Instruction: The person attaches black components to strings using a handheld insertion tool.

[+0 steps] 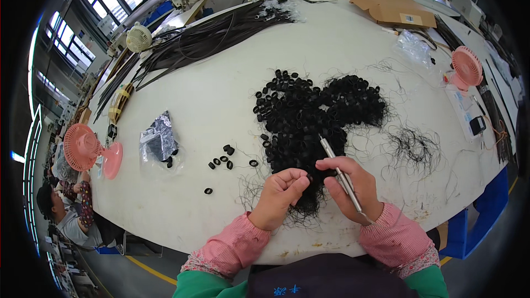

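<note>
A heap of small black rings (298, 127) with loose black threads lies on the white table in front of me. My left hand (282, 196) is closed in a pinch at the heap's near edge; what its fingertips hold is hidden. Close beside it, my right hand (356, 185) grips a silver pen-shaped metal tool (343, 179), its upper end pointing over the heap. A thin tail hangs off the tool's lower end near my wrist. Several single rings (223, 159) lie left of the heap. Right of it sits a tangle of loose threads (414, 146).
Pink fans (83, 146) stand at the left and right table edges. A plastic bag (160, 139) lies on the left. Long black strips (193, 41) spread across the back left, and a cardboard box (392, 8) rests at the back right. A person (72, 209) sits at the far left.
</note>
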{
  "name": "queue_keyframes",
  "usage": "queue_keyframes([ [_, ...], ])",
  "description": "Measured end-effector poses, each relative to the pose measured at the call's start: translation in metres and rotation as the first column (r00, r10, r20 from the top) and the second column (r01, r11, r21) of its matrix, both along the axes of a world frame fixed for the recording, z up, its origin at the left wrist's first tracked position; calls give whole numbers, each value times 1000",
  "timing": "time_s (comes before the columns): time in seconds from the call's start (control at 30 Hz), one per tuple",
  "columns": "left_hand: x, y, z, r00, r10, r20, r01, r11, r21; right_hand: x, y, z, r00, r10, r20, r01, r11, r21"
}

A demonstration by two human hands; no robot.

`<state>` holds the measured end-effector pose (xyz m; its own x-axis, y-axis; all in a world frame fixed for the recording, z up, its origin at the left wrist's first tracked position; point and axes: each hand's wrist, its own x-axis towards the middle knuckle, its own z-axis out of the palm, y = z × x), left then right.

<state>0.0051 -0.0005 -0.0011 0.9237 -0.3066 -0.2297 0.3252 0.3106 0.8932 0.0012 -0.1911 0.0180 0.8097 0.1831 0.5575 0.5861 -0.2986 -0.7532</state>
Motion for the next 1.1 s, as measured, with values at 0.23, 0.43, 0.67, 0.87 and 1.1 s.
queue_keyframes([
  [0.23, -2, 4, -1, 1000, 29, -10, -29, 999, -23, -6, -15, 7, 956, 211, -206, -99, 887, 451],
  [0.43, -5, 3, -1, 997, 73, 11, -73, 997, 24, -6, -14, 12, 980, 193, -36, -181, 957, 226],
  [0.67, -6, 5, 0, 997, 76, 36, -77, 996, 49, -5, -15, 12, 979, 198, -50, -180, 953, 242],
  [0.87, -3, 6, -1, 996, 76, 35, -78, 996, 37, -3, -13, 10, 973, 218, -77, -199, 959, 201],
  [1.1, -5, 5, -1, 997, 74, 17, -75, 997, 35, -2, -10, 10, 968, 235, -93, -212, 956, 203],
])
